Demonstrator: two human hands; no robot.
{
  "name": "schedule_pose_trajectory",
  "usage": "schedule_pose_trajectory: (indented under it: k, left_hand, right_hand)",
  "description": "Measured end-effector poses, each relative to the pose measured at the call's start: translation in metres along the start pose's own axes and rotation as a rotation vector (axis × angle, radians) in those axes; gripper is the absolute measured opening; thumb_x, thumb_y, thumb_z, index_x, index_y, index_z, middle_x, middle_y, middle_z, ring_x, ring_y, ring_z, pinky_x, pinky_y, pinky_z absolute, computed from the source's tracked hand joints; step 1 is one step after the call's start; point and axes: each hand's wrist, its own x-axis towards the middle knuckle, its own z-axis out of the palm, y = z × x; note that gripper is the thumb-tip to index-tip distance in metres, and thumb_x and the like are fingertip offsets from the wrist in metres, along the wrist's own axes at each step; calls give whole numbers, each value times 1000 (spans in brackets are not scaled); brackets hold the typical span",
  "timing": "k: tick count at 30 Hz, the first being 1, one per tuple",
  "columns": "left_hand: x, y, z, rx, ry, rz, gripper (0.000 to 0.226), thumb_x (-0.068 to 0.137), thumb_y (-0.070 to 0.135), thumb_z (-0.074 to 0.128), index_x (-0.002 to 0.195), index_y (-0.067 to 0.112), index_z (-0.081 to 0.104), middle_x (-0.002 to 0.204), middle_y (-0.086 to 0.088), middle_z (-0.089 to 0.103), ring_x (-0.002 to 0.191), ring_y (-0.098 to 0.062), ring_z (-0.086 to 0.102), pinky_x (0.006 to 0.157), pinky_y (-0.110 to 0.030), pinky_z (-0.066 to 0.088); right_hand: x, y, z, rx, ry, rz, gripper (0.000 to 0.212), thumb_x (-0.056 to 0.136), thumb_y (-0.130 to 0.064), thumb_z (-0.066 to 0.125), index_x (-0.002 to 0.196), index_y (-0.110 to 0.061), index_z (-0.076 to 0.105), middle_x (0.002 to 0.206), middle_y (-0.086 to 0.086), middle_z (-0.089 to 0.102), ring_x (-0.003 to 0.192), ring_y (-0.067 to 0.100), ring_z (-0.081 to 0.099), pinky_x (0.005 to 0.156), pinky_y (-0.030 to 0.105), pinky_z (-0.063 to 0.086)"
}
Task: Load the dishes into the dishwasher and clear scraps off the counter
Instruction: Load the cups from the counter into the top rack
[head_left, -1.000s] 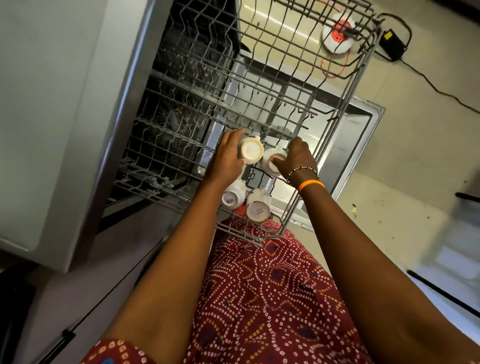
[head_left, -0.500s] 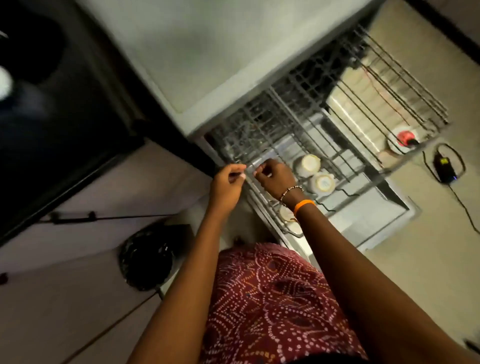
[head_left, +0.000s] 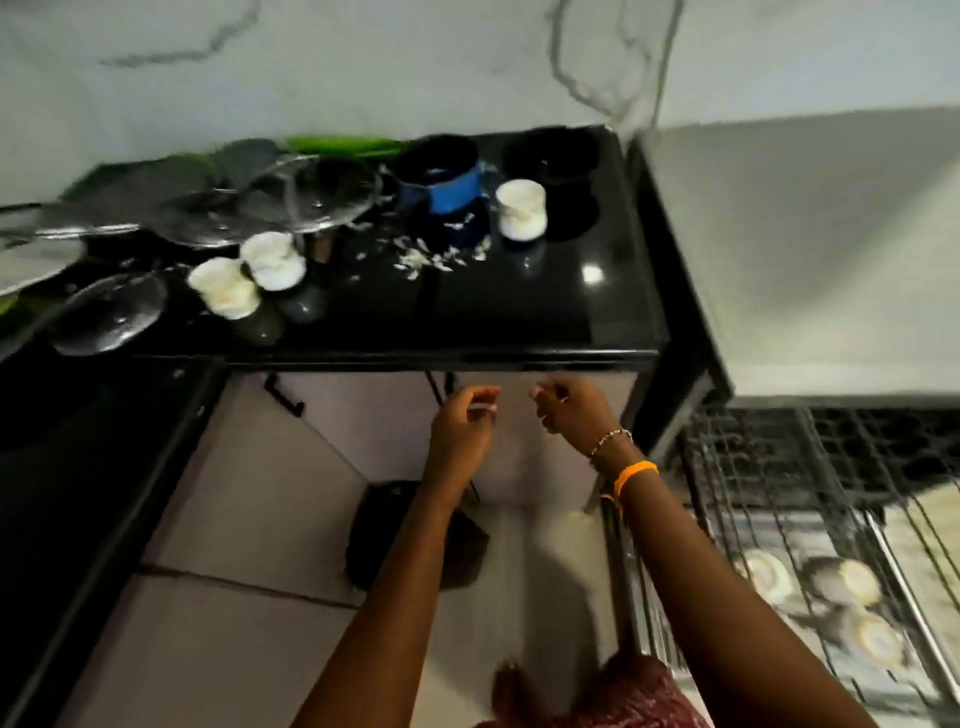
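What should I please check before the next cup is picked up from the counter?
1. Left hand free: ok, it holds no dish, though something pale and too blurred to name shows at its fingertips.
2. Right hand free: ok, loosely curled, nothing in it.
3. Cups left on the counter: ok, one white cup by the blue pot, two white cups further left.
4. Dishwasher rack out and with room: ok, cups fill only its near part.
5. Scraps cleared: not ok, still scattered.
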Motion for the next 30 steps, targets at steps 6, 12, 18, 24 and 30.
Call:
schedule_pose_trajectory:
  k: [6,12,18,24,30]
  left_hand:
    - [22,-4,-67,-77,113,-6,22,92,10,52,112,15,61,112,1,61,99,-7,55,66,-4,42]
    - [59,-15,-106,-119,289,-37,27,90,9,54,116,14,58,115,-2,61,96,-4,51,65,-3,39]
    - [119,-38,-159,-226,534,-190,39,90,6,55,128,8,48,119,-8,54,95,-8,49,72,-13,39]
    - [182,-75,-215,-190,742,-320,53,77,10,68,125,6,48,122,-13,53,110,-25,56,92,-36,49]
    - [214,-84,-244,-97,859,-398,76,69,15,79,133,6,40,134,-14,39,124,-26,43,106,-40,37]
  right_hand:
    - [31,-65,36,95,-19,-132,19,92,-10,48,76,-16,57,63,0,55,56,13,51,60,26,46]
    - [78,-102,84,130,-97,-132,23,93,-7,46,74,-16,56,63,2,55,54,13,50,53,20,43]
    - [147,-144,159,66,-238,-219,9,91,-9,52,86,-9,60,65,2,57,57,13,53,58,23,47]
    - [213,-177,223,-24,-260,-306,43,81,-8,67,120,0,51,123,17,51,111,28,53,87,25,43]
    - [250,-184,262,75,-230,-336,72,67,-5,78,128,3,41,135,20,42,122,29,46,95,25,39]
